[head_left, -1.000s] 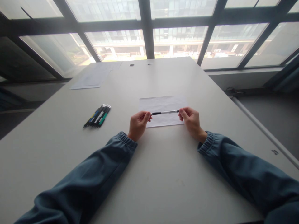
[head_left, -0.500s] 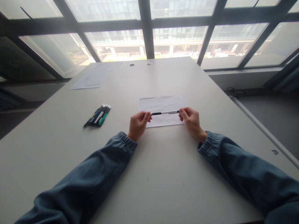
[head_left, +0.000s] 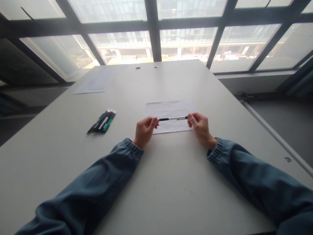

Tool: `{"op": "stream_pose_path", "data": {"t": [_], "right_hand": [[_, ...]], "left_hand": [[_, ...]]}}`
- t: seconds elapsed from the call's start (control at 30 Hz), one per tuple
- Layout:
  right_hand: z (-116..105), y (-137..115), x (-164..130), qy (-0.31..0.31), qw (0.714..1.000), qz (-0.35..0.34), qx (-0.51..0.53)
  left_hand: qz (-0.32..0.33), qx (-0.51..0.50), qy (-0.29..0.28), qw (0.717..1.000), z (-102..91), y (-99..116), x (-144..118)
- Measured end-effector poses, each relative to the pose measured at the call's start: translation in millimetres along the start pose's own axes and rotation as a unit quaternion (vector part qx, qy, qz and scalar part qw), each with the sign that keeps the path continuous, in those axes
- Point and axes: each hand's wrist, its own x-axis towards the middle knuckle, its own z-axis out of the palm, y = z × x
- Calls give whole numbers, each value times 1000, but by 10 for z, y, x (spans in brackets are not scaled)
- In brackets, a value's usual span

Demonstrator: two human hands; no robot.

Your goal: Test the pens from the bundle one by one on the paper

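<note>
A pen (head_left: 173, 118) with a black grip and a whitish barrel is stretched level between my two hands, above a white sheet of paper (head_left: 168, 107). My left hand (head_left: 146, 129) pinches its dark grip end between thumb and fingers. At the clip end, my right hand (head_left: 199, 126) closes thumb and fingers on the pen's tip. Both pen ends are partly hidden by my fingers. Left of my left hand, several pens (head_left: 101, 122) lie side by side in a bundle, with blue, yellow, white and green parts among the black.
Everything rests on a large white table (head_left: 158, 182). More papers (head_left: 95, 81) lie at its far left. A round cable hole (head_left: 138, 68) and a small object (head_left: 156, 67) are at the far edge. A dark mark (head_left: 288, 159) is near the right edge. Windows stand behind.
The pen has turned slightly about its own length, so its clip shows differently. Both hands keep their places.
</note>
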Motion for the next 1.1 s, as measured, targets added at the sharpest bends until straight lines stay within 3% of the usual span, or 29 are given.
{"op": "stream_pose_path", "data": {"t": [1.1], "right_hand": [[1, -15, -15, -8, 1000, -5, -17]], "left_hand": [[1, 19, -4, 1000, -9, 6, -1]]}}
